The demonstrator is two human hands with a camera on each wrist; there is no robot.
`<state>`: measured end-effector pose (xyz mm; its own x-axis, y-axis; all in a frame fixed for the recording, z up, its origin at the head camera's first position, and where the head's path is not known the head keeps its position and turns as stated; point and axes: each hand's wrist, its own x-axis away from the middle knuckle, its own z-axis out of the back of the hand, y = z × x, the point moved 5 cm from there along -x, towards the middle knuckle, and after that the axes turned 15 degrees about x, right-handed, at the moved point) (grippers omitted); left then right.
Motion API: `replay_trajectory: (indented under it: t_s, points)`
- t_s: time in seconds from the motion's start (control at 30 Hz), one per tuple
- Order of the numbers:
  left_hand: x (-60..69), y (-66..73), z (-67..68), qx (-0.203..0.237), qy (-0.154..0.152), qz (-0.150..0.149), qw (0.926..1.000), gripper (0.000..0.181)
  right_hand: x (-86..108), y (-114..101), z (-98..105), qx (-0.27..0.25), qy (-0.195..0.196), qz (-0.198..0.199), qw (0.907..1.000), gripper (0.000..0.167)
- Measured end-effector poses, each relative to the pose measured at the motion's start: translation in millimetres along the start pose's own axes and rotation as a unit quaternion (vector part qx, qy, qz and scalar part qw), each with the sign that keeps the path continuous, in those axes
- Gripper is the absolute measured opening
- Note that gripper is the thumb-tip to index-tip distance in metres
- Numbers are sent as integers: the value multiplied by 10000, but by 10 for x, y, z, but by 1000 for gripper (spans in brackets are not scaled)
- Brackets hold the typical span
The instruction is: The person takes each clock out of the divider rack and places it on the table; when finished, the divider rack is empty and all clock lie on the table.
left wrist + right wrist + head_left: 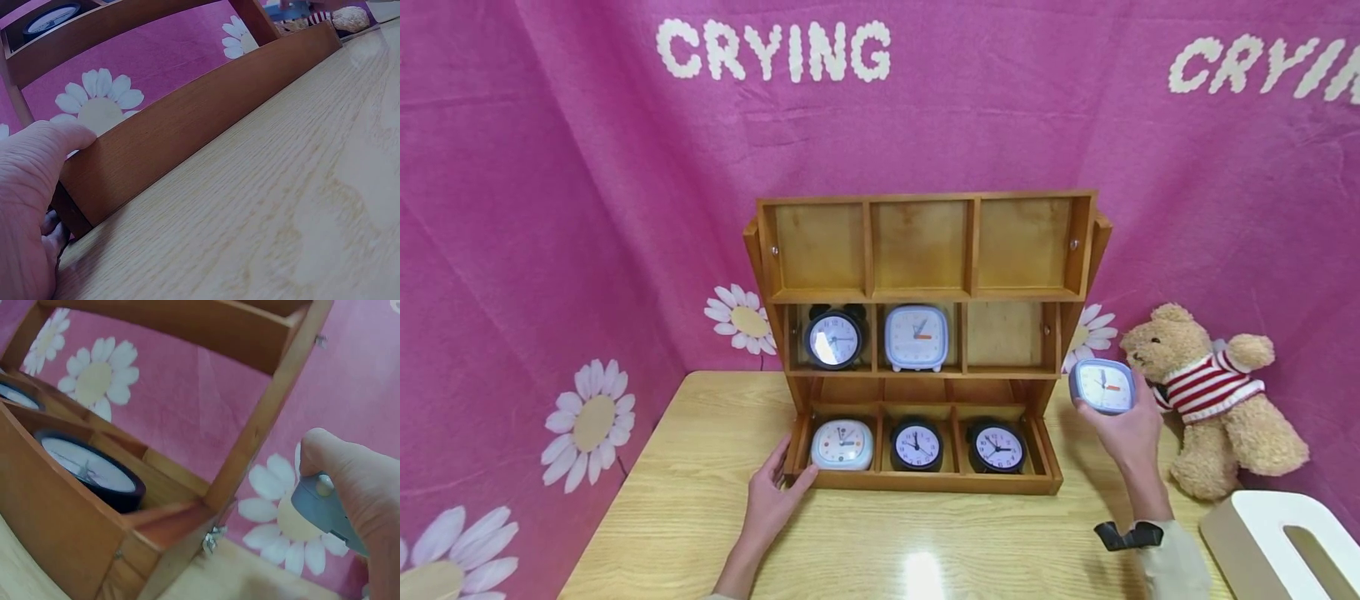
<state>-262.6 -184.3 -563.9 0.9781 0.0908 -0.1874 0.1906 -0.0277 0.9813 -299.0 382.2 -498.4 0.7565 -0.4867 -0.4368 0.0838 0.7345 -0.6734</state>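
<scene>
A blue square alarm clock [1103, 386] is held up in my right hand [1129, 423], right of a wooden display shelf [925, 481]. In the right wrist view the thumb lies over the clock's grey-blue back [328, 509]. My left hand [772, 492] grips the shelf's lower left corner, thumb on the front board and fingers at the side. A white-faced rounded clock [842, 444] and two black round clocks [917, 446] stand in the bottom row. The middle row holds a black twin-bell clock [833, 338] and a light-blue square clock [916, 337]; its right compartment is bare.
A teddy bear [1206, 400] in a striped top leans against the pink cloth [925, 125] at the right. A white box with a slot [1285, 533] sits at the front right. Shelf and box stand on a pale wooden table [700, 467].
</scene>
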Motion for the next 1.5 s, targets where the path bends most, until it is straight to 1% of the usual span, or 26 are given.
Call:
replay_trajectory:
  t_s: [0.07, 0.17, 0.23, 0.33, 0.5, 0.57, 0.63, 0.8, 1.0, 1.17, 1.33, 1.43, 1.5]
  points:
    - [8, 1, -7, -19, 16, 12, 10000, 77, -33, 50, -60, 16, -199, -5, 9998, 100]
    - [5, -11, -10, -71, 47, -14, 10000, 77, -70, 122, -160, 73, -489, -56, 9988, 104]
    - [1, -15, -13, -101, 66, -39, 9999, 77, -87, 159, -223, 161, -597, -33, 9981, 104]
    - [-4, -20, -12, -99, 74, -38, 9999, 78, -105, 211, -332, 167, -664, 19, 9976, 97]
    - [-8, -34, 7, -101, 70, 43, 9999, 79, -135, 311, -527, -18, -810, -8, 9967, 76]
    - [-8, -36, 14, -119, 65, 55, 9999, 79, -148, 355, -599, -17, -899, -44, 9959, 74]
    - [-6, -37, 17, -149, 65, 56, 9999, 79, -162, 388, -645, 85, -931, -52, 9956, 77]
    - [3, -39, 9, -220, 68, 32, 9997, 79, -195, 446, -697, 268, -819, 56, 9963, 81]
    - [-9, -54, 9, -165, 75, 75, 9998, 79, -207, 492, -709, 136, -595, 131, 9980, 77]
    - [-4, -54, 18, -147, 73, 87, 9998, 79, -188, 490, -700, 71, -414, 148, 9990, 74]
    - [7, -50, 18, -156, 64, 81, 9998, 79, -161, 486, -702, 147, -173, 211, 9995, 69]
    - [-4, -58, 20, -138, 76, 83, 9998, 79, -164, 480, -686, 162, -26, 262, 9995, 69]
    - [-9, -62, 17, -130, 87, 87, 9998, 79, -164, 484, -670, 70, 37, 208, 9998, 70]
